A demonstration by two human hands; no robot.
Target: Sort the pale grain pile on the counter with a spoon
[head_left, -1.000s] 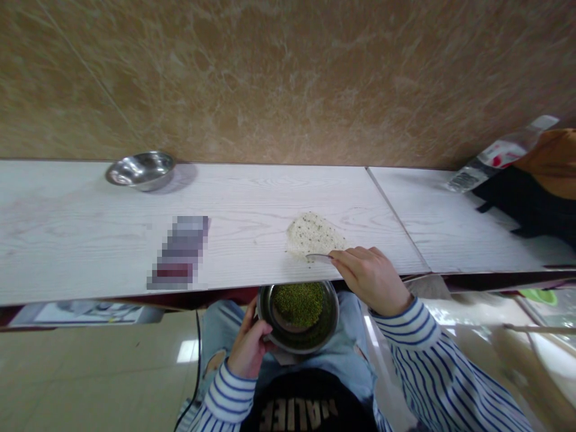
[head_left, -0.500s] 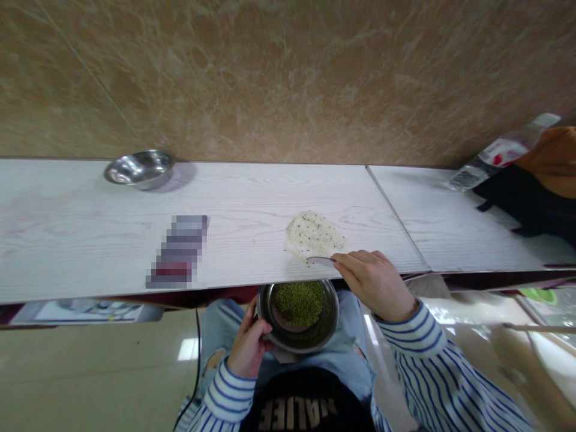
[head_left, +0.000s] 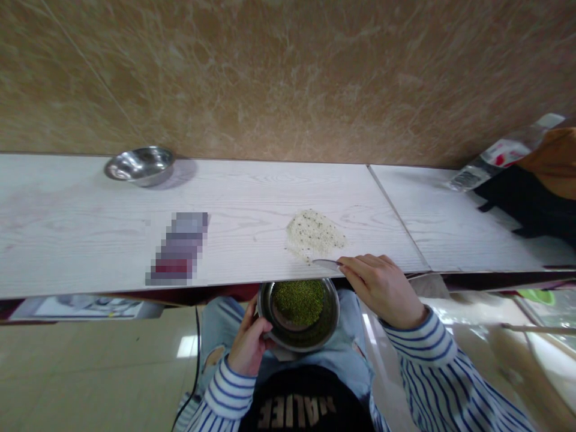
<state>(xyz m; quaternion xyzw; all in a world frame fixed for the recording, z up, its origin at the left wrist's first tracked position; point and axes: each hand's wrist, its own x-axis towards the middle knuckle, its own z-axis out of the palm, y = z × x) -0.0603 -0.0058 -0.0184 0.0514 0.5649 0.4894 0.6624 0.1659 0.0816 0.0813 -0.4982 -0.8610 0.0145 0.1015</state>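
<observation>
My left hand (head_left: 252, 342) grips the rim of a steel bowl (head_left: 333, 327) on its left side, thumb over the edge. Inside the bowl lies a heap of green mung beans (head_left: 299, 303). The bowl is over my lap, just below the table's front edge. My right hand (head_left: 384, 291) is closed around a thin, spoon-like metal utensil (head_left: 326, 263); its tip points left, close to the table's edge. Just beyond the tip, a patch of white rice-like grains with dark specks (head_left: 315, 232) is spread on the table.
On the white table (head_left: 243, 198) a second steel bowl (head_left: 141, 168) stands at the back left, near the marble wall. A blurred-out flat object (head_left: 180, 249) lies in front of it. At the right are a plastic bottle (head_left: 499, 156) and a black-and-brown bag (head_left: 535, 186).
My right hand and the utensil have shifted slightly right and toward me, away from the grain patch. My left hand and the bowl of beans stay in place.
</observation>
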